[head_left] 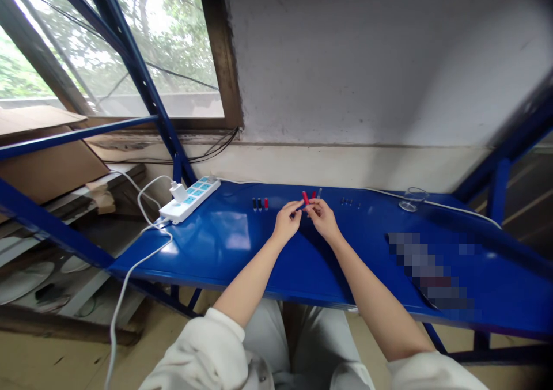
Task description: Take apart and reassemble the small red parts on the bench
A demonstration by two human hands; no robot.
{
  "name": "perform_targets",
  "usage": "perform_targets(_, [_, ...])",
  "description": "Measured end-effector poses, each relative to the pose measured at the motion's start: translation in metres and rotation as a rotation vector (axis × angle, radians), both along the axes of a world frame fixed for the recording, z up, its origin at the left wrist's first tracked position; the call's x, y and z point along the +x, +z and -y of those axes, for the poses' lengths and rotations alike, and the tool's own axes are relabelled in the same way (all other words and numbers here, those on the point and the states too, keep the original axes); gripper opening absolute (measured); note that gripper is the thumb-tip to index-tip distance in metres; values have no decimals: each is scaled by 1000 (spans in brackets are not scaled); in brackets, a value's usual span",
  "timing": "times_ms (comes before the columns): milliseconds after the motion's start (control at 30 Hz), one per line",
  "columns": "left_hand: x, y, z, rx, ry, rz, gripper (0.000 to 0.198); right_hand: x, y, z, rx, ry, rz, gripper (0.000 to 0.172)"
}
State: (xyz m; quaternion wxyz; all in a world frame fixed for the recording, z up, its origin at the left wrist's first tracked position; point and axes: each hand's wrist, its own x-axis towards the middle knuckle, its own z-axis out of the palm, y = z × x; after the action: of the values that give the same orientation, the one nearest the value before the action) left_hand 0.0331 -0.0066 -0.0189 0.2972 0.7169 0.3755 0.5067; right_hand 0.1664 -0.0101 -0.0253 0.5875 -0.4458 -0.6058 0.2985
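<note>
Over the blue tabletop (207, 252), my two hands meet near the middle. A small red tube (305, 196) stands up tilted between the fingertips of my right hand (323, 218), which pinches it. My left hand (287, 223) is closed, its fingertips right beside the tube's lower end; whatever it grips there is too small to make out. Just behind my right fingers lie another red piece (313, 195) and a clear piece (319, 193). To the left, two black tubes (257, 204) and a red tube (266, 203) stand in a row.
Several tiny dark pieces (345, 201) lie right of my hands, with a clear glass cup (408, 203) beyond. A white power strip (190, 200) with a plug and cord sits at the left. A blurred-out flat object (427, 269) lies at the right. Blue metal posts (499, 191) frame the table.
</note>
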Motion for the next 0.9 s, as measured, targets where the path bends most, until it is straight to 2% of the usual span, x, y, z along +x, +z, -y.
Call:
perform_targets(100, [1, 1, 3, 97, 18, -66, 25, 1, -4, -1, 17, 20, 66, 31])
perform_targets(267, [-1, 2, 1, 121, 150, -10, 33, 4, -5, 1, 56, -28, 266, 23])
perform_targets(400, [-3, 2, 0, 156, 136, -109, 22, 5, -5, 3, 129, -42, 432, 22])
perform_targets(733, [-2, -1, 6, 187, 131, -233, 20, 10, -13, 0, 176, -96, 599, 24])
perform_targets(900, [-1, -8, 0, 146, 130, -277, 16, 15, -18, -1, 187, -206, 665, 26])
